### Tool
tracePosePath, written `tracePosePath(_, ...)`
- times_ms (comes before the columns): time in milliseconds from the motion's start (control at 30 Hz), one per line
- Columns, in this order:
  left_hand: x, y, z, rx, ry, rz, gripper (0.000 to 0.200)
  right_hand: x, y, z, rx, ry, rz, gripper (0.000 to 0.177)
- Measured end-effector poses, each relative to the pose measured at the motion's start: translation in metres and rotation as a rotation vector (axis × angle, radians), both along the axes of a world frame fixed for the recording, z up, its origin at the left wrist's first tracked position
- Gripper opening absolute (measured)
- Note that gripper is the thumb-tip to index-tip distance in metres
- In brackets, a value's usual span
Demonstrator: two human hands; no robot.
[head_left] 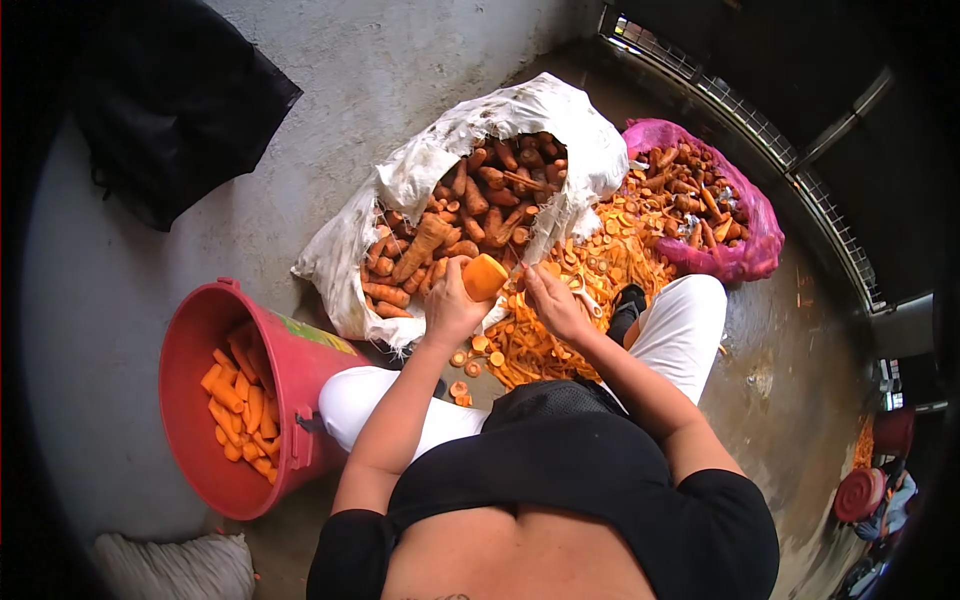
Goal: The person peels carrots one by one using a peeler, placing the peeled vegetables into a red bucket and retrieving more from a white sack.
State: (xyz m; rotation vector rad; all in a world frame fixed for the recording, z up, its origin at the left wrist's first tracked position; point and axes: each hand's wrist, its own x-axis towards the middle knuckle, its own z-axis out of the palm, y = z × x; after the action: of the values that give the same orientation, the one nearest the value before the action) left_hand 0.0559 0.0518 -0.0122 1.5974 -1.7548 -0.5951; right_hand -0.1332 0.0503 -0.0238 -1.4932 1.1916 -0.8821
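My left hand is wrapped round a thick peeled carrot, its bright orange end pointing up and right. Just right of it, my right hand has its fingers pinched together; what they hold is too small to make out. Beyond both hands lies an open white sack full of unpeeled carrots. Orange peelings and cut ends are heaped on the floor to the right of the sack and below my hands.
A red bucket with peeled carrots tilts at my left. Behind the peelings sits a pink sack of carrots and scraps. Black cloth hangs at upper left; a pale sack lies lower left. Another person is at far right.
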Motion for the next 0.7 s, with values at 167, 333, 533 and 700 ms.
tracePosePath(167,0.006,-0.006,-0.007,-0.009,-0.066,0.032,0.05,0.011,0.012,-0.006,-0.076,0.047,-0.025,0.041)
tracePosePath(333,0.012,-0.011,-0.025,0.152,0.391,-0.05,0.041,0.008,0.013,-0.018,0.061,0.021,-0.081,0.042)
tracePosePath(533,0.024,-0.011,-0.021,0.584,0.857,-0.128,0.034,0.008,0.008,-0.026,0.126,0.088,-0.061,0.045)
tracePosePath(700,0.024,-0.01,-0.026,0.211,0.556,-0.13,0.041,0.014,0.016,0.005,-0.021,0.268,0.002,0.048)
